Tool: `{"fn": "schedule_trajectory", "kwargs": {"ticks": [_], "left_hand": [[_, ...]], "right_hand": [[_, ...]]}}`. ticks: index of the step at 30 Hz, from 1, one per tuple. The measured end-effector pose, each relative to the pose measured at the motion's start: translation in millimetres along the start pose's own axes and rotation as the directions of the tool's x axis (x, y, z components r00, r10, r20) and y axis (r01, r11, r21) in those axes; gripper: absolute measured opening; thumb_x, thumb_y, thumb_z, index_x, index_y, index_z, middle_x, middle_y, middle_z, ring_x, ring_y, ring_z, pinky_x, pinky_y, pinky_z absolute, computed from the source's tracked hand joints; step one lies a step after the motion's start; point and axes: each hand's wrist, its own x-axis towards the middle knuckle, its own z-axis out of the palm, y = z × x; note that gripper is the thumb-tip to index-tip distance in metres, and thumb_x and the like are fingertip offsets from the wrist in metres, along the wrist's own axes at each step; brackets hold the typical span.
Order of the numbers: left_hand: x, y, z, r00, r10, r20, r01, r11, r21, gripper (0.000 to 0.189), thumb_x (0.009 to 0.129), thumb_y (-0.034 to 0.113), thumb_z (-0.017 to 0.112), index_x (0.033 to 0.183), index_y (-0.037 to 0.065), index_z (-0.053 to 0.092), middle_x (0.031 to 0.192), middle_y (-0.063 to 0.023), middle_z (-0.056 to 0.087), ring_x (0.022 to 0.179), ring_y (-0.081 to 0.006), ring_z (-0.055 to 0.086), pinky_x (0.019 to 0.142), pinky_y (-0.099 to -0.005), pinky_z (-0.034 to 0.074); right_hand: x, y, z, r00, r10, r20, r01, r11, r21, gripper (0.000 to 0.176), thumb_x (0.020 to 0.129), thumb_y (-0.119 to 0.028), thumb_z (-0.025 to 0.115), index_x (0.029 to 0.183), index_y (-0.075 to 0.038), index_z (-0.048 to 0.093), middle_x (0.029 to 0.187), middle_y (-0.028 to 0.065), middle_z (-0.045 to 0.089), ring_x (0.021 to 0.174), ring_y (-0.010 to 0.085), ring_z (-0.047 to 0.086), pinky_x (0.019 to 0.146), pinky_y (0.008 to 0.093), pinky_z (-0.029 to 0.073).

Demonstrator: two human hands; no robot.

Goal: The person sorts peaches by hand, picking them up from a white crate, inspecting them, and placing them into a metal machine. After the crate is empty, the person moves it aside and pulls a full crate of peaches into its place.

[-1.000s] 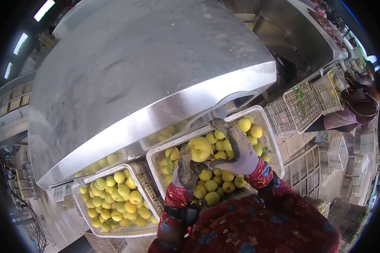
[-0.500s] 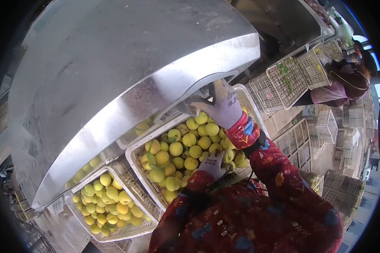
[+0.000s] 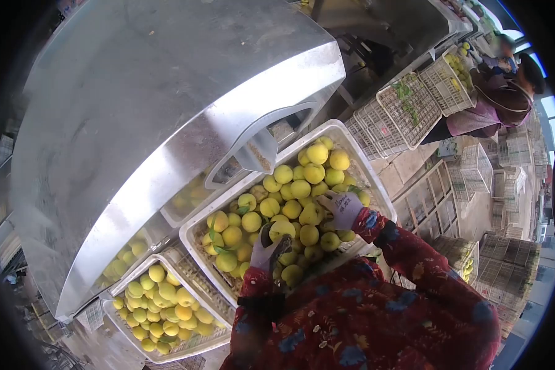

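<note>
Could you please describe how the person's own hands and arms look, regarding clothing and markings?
The left hand and right hand wear pale greyish-lavender gloves. The left glove shows dark finger areas; the right has dark writing on its back, too small to read. The sleeves are dark red with a floral print, partly blue. A dark band crosses the left sleeve near the wrist.

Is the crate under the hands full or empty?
Mostly full: yellow fruit spreads across most of the crate, with gaps near its ends.
</note>
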Motion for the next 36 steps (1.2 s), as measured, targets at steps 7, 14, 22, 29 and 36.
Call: {"fn": "schedule_trajectory", "kwargs": {"ticks": [7, 14, 22, 29, 36], "left_hand": [[-1, 8, 16, 0.988, 0.146, 0.059, -0.125, 0.953, -0.275, 0.053, 0.094, 0.025, 0.061, 0.138, 0.003, 0.042, 0.135, -0.0150, 0.052, 0.126, -0.0351, 0.049, 0.104, -0.0561, 0.044], [-33, -12, -56, 0.953, 0.062, -0.296, -0.221, 0.809, -0.545, 0.062, 0.097, 0.051, 0.047, 0.142, 0.010, 0.039, 0.143, -0.0138, 0.047, 0.129, -0.0336, 0.046, 0.109, -0.0547, 0.039], [-70, -13, -58, 0.992, 0.053, -0.114, -0.083, 0.958, -0.276, 0.080, 0.087, 0.062, 0.054, 0.144, 0.008, 0.037, 0.148, -0.0165, 0.039, 0.134, -0.0382, 0.040, 0.109, -0.0630, 0.034], [-64, 46, 15, 0.985, 0.168, -0.024, -0.141, 0.729, -0.670, 0.096, 0.075, 0.062, 0.071, 0.145, 0.008, 0.036, 0.146, -0.0180, 0.040, 0.134, -0.0395, 0.040, 0.109, -0.0637, 0.034], [-57, 77, 29, 0.951, 0.308, -0.007, -0.251, 0.761, -0.598, 0.086, 0.082, 0.052, 0.071, 0.145, 0.006, 0.035, 0.145, -0.0152, 0.041, 0.135, -0.0337, 0.040, 0.108, -0.0556, 0.038]], "right_hand": [[6, -44, -9, 0.961, -0.110, -0.253, 0.207, 0.894, 0.396, 0.049, 0.083, -0.018, 0.066, 0.129, -0.015, 0.049, 0.118, 0.0139, 0.058, 0.099, 0.0352, 0.064, 0.082, 0.0459, 0.052], [48, -81, 39, 0.956, -0.192, 0.223, 0.138, 0.962, 0.236, 0.070, 0.074, -0.038, 0.073, 0.136, -0.020, 0.048, 0.134, 0.0267, 0.044, 0.106, 0.0400, 0.060, 0.090, 0.0455, 0.051], [37, -90, 30, 0.946, -0.315, -0.080, 0.283, 0.677, 0.680, 0.062, 0.075, -0.036, 0.078, 0.125, -0.009, 0.053, 0.125, 0.0173, 0.058, 0.109, 0.0330, 0.062, 0.090, 0.0427, 0.051], [-5, -109, -40, 0.824, -0.268, -0.499, 0.532, 0.668, 0.520, 0.075, 0.072, -0.026, 0.083, 0.135, -0.007, 0.047, 0.137, 0.0156, 0.049, 0.124, 0.0353, 0.052, 0.099, 0.0453, 0.046], [6, -127, -49, 0.732, 0.049, -0.679, 0.281, 0.887, 0.367, 0.082, 0.065, -0.033, 0.086, 0.131, -0.004, 0.047, 0.125, 0.0187, 0.053, 0.111, 0.0384, 0.054, 0.091, 0.0472, 0.047]]}}
